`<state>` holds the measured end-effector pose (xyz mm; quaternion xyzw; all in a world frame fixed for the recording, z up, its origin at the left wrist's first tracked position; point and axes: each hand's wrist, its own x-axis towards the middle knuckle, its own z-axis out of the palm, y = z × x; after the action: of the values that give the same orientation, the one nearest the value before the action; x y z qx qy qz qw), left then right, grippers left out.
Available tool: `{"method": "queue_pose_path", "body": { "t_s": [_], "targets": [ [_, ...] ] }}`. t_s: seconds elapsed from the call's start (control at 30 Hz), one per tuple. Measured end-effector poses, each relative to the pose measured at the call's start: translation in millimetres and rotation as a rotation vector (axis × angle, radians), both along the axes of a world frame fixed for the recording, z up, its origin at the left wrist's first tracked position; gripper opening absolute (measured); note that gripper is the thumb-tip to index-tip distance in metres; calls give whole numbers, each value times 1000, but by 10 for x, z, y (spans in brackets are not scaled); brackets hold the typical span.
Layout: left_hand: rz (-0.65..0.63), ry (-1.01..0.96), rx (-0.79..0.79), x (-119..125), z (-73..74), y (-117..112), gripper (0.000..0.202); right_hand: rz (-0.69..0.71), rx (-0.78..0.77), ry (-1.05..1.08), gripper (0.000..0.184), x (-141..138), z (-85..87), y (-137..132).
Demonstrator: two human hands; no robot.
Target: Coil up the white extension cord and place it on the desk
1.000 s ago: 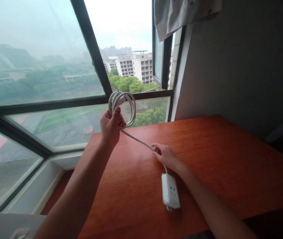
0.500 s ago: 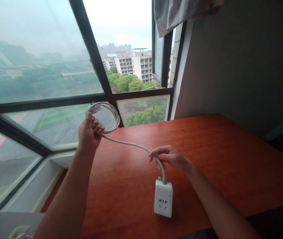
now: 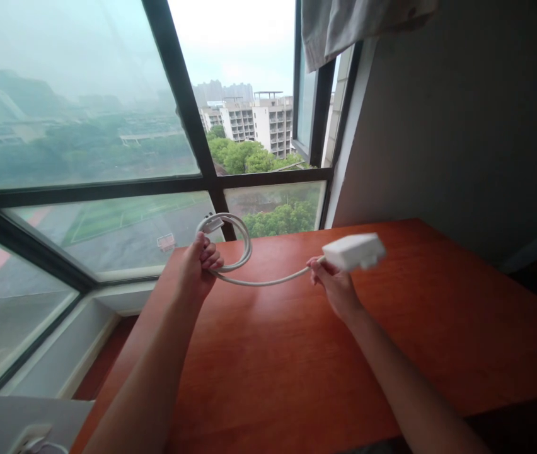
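My left hand [image 3: 202, 261] is closed around a coil of white power cord [image 3: 248, 243], whose loops stand up above the fist. The cord's plug [image 3: 212, 225] shows at the top left of the coil. From the fist the cord sags across to my right hand [image 3: 337, 287], which pinches it close to the white extension socket [image 3: 353, 251]. That socket block is held in the air above the table, tipped on its side and slightly blurred, its outlet holes out of sight.
Beneath both hands lies a reddish-brown wooden table [image 3: 268, 353]. Dark-framed windows [image 3: 212, 183] stand behind it, one sash open. A grey curtain [image 3: 358, 28] hangs at the top, and a wall outlet [image 3: 32, 438] sits low at the left.
The socket block has swung up from hanging below my right hand to beside its fingers. My right hand has closed on the cord near it. The left hand and coil sit further right and lower.
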<state>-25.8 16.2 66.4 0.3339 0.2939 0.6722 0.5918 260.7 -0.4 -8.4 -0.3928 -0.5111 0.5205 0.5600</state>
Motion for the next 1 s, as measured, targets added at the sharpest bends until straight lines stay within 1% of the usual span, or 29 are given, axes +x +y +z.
{"method": "queue_pose_path", "body": {
  "t_s": [0.1, 0.23, 0.37, 0.47, 0.6, 0.67, 0.73, 0.87, 1.0],
  "targets": [
    [-97, 20, -17, 107, -32, -107, 37, -140, 5, 53, 33, -10, -39, 37],
    [-235, 36, -57, 172, -54, -217, 37, -134, 17, 81, 36, -37, -15, 15],
    [-376, 2, -90, 154, -64, -266, 34, -115, 7, 89, 46, -53, -14, 18],
    [-469, -17, -109, 120, -79, -283, 30, -84, -35, 92, 51, -54, -38, 38],
    [-588, 21, -112, 97, -122, -314, 28, -49, -60, 50, 48, -41, -39, 49],
    [-656, 55, -108, 112, -148, -339, 30, -42, -53, 26, 50, -35, -20, 45],
    [-730, 82, -91, 152, -172, -369, 33, -18, -51, 34, 50, -35, 4, 34],
    [-857, 114, -89, 294, -205, -412, 38, 79, -85, 110, 45, -47, 33, -3],
    [-889, 167, -167, 398, -221, -393, 34, 186, -76, 122, 37, -45, 25, -38]
  ]
}}
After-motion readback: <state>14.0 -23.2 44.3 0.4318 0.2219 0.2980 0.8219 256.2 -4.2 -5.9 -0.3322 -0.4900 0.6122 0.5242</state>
